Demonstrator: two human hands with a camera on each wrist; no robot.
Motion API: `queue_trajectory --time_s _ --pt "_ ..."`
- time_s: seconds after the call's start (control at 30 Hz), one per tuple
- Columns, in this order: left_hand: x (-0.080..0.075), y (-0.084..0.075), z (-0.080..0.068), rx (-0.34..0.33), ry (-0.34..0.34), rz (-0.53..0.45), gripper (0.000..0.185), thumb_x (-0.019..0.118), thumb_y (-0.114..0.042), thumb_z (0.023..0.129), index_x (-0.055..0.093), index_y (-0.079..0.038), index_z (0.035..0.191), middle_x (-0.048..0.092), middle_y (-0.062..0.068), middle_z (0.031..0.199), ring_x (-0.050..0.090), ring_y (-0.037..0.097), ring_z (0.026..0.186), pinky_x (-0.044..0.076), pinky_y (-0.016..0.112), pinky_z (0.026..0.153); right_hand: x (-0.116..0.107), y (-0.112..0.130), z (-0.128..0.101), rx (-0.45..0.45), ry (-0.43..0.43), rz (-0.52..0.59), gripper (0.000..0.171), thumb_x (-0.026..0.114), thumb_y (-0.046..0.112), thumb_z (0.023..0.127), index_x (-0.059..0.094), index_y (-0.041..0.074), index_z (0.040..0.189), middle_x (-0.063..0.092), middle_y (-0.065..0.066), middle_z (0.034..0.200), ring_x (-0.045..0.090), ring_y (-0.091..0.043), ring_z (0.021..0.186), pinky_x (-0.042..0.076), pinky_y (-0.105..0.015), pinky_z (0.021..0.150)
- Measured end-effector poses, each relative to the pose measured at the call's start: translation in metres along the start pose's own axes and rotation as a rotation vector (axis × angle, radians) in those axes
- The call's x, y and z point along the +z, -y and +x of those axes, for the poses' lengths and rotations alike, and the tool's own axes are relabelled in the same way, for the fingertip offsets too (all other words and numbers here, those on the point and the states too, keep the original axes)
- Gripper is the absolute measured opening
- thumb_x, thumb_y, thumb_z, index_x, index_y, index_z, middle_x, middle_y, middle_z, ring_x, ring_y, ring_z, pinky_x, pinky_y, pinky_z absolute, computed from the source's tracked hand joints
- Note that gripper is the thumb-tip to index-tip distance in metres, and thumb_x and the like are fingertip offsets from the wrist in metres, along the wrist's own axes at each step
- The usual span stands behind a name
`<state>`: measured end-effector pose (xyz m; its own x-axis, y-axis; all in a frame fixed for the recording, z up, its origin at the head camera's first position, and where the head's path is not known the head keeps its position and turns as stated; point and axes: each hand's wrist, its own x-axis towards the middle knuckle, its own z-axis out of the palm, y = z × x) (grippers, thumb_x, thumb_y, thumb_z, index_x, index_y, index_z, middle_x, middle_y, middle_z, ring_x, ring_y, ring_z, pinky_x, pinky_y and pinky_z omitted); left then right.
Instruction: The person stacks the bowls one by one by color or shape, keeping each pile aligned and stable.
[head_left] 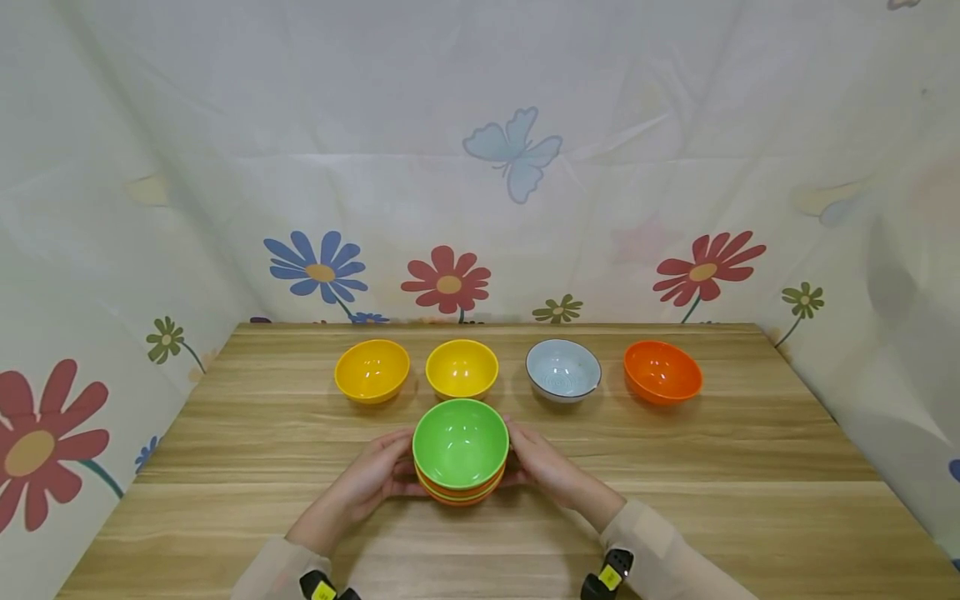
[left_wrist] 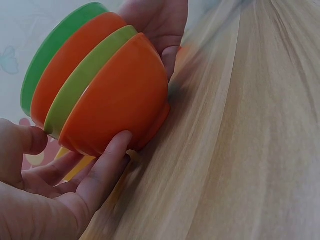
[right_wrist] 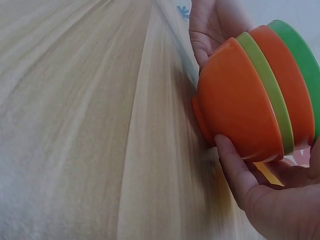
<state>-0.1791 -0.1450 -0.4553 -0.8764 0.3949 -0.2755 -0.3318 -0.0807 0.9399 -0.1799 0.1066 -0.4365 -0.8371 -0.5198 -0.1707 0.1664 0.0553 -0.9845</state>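
Observation:
A stack of nested bowls [head_left: 461,444] stands in the middle of the head view. Its top bowl is bright green [left_wrist: 35,80]; beneath come an orange bowl, a yellow-green bowl [right_wrist: 272,85] and, lowest, another orange bowl [left_wrist: 120,95]. My left hand [head_left: 378,472] holds the stack from the left, thumb near the upper rims and fingers along the lowest bowl's side. On the opposite side my right hand [head_left: 543,467] grips it in the same way. In both wrist views the stack's foot is right at the wooden table top.
Behind the stack a row of single bowls crosses the wooden table [head_left: 750,517]: an amber bowl [head_left: 372,372], a yellow bowl [head_left: 462,369], a pale blue bowl with a dark rim [head_left: 563,370] and an orange bowl [head_left: 663,372]. A flower-printed cloth [head_left: 510,67] hangs around the table.

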Motion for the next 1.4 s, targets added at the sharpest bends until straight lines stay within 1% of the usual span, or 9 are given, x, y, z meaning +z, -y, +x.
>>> queue_trajectory --time_s 0.17,0.37,0.47,0.63,0.83,1.0,1.13,1.27,1.4 --pt "-0.002 0.002 0.0 0.005 0.002 -0.004 0.054 0.041 -0.032 0.097 0.034 0.003 0.139 0.05 0.019 0.13 0.06 0.022 0.102 0.052 0.048 0.083 0.001 0.0 0.0 -0.002 0.0 0.0 0.065 0.02 0.046 0.099 0.031 -0.005 0.139 0.043 -0.027 0.134 0.052 -0.027 0.112 0.052 -0.044 0.085" --pt "-0.009 0.005 -0.002 0.02 0.018 -0.021 0.047 0.037 -0.022 0.099 0.034 0.005 0.137 0.056 0.015 0.122 0.06 0.024 0.101 0.051 0.049 0.085 0.001 -0.001 0.0 -0.01 0.007 0.008 0.057 0.014 0.035 0.102 0.029 -0.005 0.139 0.041 -0.028 0.135 0.05 -0.03 0.116 0.052 -0.045 0.085" --pt "-0.012 0.004 -0.004 0.029 0.025 -0.016 0.047 0.036 -0.022 0.099 0.033 0.005 0.138 0.057 0.016 0.12 0.06 0.024 0.1 0.051 0.048 0.085 0.0 -0.002 0.001 -0.009 0.004 0.011 0.06 0.017 0.04 0.101 0.029 -0.005 0.14 0.04 -0.027 0.136 0.049 -0.03 0.117 0.052 -0.045 0.084" --pt "-0.018 0.0 -0.006 0.025 0.016 -0.013 0.048 0.036 -0.023 0.099 0.032 0.004 0.138 0.055 0.02 0.124 0.061 0.025 0.1 0.051 0.048 0.085 0.0 -0.002 0.0 -0.005 0.002 0.01 0.067 0.021 0.048 0.099 0.029 -0.004 0.14 0.04 -0.027 0.136 0.049 -0.03 0.118 0.052 -0.044 0.085" --pt "-0.025 -0.01 -0.011 0.025 -0.019 0.021 0.05 0.036 -0.023 0.099 0.029 0.006 0.139 0.045 0.024 0.134 0.059 0.028 0.106 0.051 0.046 0.085 -0.001 -0.002 0.0 -0.007 0.009 0.014 0.061 0.02 0.042 0.101 0.029 -0.005 0.139 0.042 -0.027 0.135 0.05 -0.029 0.116 0.051 -0.045 0.085" --pt "-0.034 -0.017 -0.014 0.025 -0.081 0.06 0.051 0.036 -0.026 0.099 0.028 0.006 0.139 0.04 0.026 0.138 0.057 0.029 0.109 0.051 0.043 0.087 -0.001 -0.001 0.0 -0.006 0.013 0.012 0.059 0.017 0.039 0.102 0.03 -0.005 0.139 0.042 -0.027 0.135 0.05 -0.029 0.116 0.051 -0.045 0.086" --pt "-0.042 -0.022 -0.016 0.026 -0.144 0.083 0.05 0.038 -0.025 0.099 0.029 0.005 0.138 0.04 0.027 0.137 0.057 0.03 0.109 0.051 0.042 0.087 -0.001 -0.001 0.0 -0.001 0.009 0.011 0.056 0.015 0.035 0.102 0.029 -0.005 0.14 0.041 -0.027 0.135 0.05 -0.029 0.116 0.051 -0.045 0.086" --pt "-0.051 -0.027 -0.018 0.021 -0.228 0.112 0.05 0.041 -0.025 0.098 0.03 0.003 0.138 0.042 0.028 0.135 0.056 0.033 0.11 0.051 0.042 0.087 -0.001 -0.001 0.001 -0.003 0.012 0.011 0.055 0.014 0.032 0.103 0.03 -0.005 0.139 0.042 -0.027 0.135 0.05 -0.03 0.116 0.051 -0.045 0.086" --pt "-0.059 -0.029 -0.019 0.011 -0.287 0.139 0.053 0.044 -0.026 0.098 0.028 0.003 0.139 0.04 0.028 0.136 0.054 0.034 0.113 0.051 0.042 0.087 -0.001 0.0 0.001 -0.003 0.011 0.006 0.057 0.016 0.036 0.102 0.031 -0.005 0.139 0.043 -0.027 0.134 0.051 -0.029 0.114 0.051 -0.045 0.085"
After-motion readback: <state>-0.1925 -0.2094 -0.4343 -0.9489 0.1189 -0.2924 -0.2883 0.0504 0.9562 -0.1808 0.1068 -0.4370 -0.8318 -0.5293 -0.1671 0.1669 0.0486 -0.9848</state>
